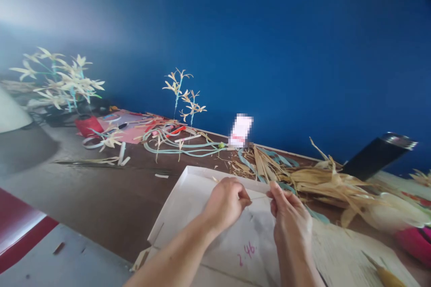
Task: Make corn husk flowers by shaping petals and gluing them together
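Observation:
My left hand [226, 204] and my right hand [290, 219] are both pinched shut over a white tray [183, 193]. Between their fingertips runs a thin pale straw strip [258, 197], held taut at each end. A heap of dried husk strips [316, 181] lies just beyond my right hand. Pink handwriting [247, 252] marks the tray's bottom below my hands.
Handmade straw flowers on blue stems [182, 94] stand against the blue partition, with a larger bunch [63, 81] at far left. Coiled green tubing [175, 141], a red container [88, 124], a black cylinder [377, 154] and a pink object [414, 242] lie on the brown table.

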Demonstrator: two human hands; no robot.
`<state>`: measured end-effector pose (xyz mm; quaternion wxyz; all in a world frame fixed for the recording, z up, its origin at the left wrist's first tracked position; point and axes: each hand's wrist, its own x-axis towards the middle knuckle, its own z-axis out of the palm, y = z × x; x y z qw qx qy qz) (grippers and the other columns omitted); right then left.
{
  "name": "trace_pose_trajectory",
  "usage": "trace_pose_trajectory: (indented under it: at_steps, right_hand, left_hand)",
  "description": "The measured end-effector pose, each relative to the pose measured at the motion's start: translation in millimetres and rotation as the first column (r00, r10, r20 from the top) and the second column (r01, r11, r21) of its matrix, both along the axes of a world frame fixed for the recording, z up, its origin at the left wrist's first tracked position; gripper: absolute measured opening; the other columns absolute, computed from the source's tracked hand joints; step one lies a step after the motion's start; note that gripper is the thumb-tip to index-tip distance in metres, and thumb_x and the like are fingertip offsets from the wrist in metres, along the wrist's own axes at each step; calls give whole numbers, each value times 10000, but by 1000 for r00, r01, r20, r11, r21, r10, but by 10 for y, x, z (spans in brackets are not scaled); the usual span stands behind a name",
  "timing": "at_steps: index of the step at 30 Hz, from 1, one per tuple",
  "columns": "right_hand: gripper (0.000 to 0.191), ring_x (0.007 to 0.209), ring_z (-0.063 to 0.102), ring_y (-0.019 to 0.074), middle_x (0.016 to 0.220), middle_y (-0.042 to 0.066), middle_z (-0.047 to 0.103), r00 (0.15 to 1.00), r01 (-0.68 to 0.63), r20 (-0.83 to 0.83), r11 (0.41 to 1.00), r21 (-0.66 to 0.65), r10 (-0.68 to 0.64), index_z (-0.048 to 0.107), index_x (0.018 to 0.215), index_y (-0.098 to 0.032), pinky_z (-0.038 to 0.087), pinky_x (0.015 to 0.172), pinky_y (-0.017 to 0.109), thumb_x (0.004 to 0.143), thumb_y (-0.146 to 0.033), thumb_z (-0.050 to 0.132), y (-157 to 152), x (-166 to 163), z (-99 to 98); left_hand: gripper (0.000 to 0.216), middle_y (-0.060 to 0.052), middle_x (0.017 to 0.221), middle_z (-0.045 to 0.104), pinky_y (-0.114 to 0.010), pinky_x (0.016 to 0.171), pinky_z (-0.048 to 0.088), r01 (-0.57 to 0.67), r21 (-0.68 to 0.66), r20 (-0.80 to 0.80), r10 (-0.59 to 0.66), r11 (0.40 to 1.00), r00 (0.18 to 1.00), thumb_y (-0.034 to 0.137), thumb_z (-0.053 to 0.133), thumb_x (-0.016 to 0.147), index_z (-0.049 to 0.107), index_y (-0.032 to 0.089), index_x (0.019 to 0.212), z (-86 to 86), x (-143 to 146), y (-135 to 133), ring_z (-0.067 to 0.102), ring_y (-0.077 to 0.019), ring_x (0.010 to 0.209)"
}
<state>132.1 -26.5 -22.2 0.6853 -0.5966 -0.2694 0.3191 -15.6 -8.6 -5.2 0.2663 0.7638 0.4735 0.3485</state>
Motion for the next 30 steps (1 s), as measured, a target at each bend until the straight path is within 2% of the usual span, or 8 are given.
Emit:
trace_pose_trajectory:
  at_steps: [4, 6, 9, 12, 15, 17, 24, 30]
  right_hand:
    - [387, 422, 364, 56, 526, -14, 554, 1000, 29, -6, 998, 61, -29, 601, 634, -146, 247, 384, 197, 568, -486, 773, 21, 5, 5]
    - [385, 417, 360, 44, 609, 2, 607, 998, -3, -66, 996, 89, 9, 598, 653, -152, 240, 374, 190, 584, -494, 760, 35, -5, 23]
    - [418, 433, 389, 38, 827, 46, 667, 976, -133, -160, 985, 106, 148, 650, 821, -167, 263, 365, 184, 642, -542, 698, 37, -38, 70]
    - [486, 480, 446, 56, 991, 78, 660, 930, -288, -206, 951, 111, 306, 663, 985, -189, 334, 387, 195, 670, -559, 660, 8, -78, 116]
    - [471, 508, 467, 66, 994, 85, 666, 856, -456, -216, 883, 109, 469, 675, 1014, -187, 366, 417, 200, 636, -464, 729, -24, -110, 132]
    - [449, 508, 458, 62, 942, 83, 678, 831, -508, -204, 856, 101, 517, 692, 980, -174, 360, 424, 193, 596, -391, 775, -30, -125, 127]
    - [360, 450, 344, 28, 856, 87, 686, 903, -363, -209, 927, 93, 375, 711, 851, -143, 233, 356, 158, 567, -349, 794, 25, -82, 78]
    - [376, 439, 336, 28, 779, 65, 668, 929, -286, -215, 953, 102, 302, 702, 815, -129, 208, 340, 166, 522, -336, 816, 44, -40, 45]
  left_hand:
    - [120, -10, 745, 637, -244, 692, 398, 15, -31, 45, -14, 999, 999, 270, 676, 687, 643, 172, 626, 60, -6, -26, 566, -143, 756]
    - [139, -8, 733, 646, -235, 645, 399, 13, -108, 99, -2, 994, 995, 303, 649, 704, 649, 171, 659, 90, -6, -30, 562, -130, 698]
    - [187, 5, 671, 643, -216, 563, 384, 28, -249, 190, 20, 968, 982, 349, 613, 720, 657, 168, 708, 107, -9, -17, 526, -105, 590]
    - [226, 13, 600, 606, -208, 517, 363, 39, -304, 240, 37, 952, 970, 367, 588, 726, 653, 154, 691, 102, -17, 5, 480, -89, 526]
    - [237, 15, 581, 584, -204, 496, 343, 42, -319, 250, 41, 947, 967, 368, 579, 721, 647, 148, 664, 100, -21, 13, 459, -84, 514]
    - [232, 14, 601, 596, -201, 497, 339, 61, -321, 252, 23, 945, 967, 365, 581, 712, 651, 148, 671, 98, -19, 10, 466, -84, 525]
    - [195, 6, 636, 645, -215, 540, 365, 66, -274, 139, -29, 959, 990, 327, 576, 705, 685, 167, 721, 38, -33, 26, 536, -115, 582]
    - [149, 2, 733, 680, -226, 612, 395, 23, -130, 52, -16, 991, 999, 312, 589, 719, 676, 190, 724, 37, -56, 24, 584, -140, 687]
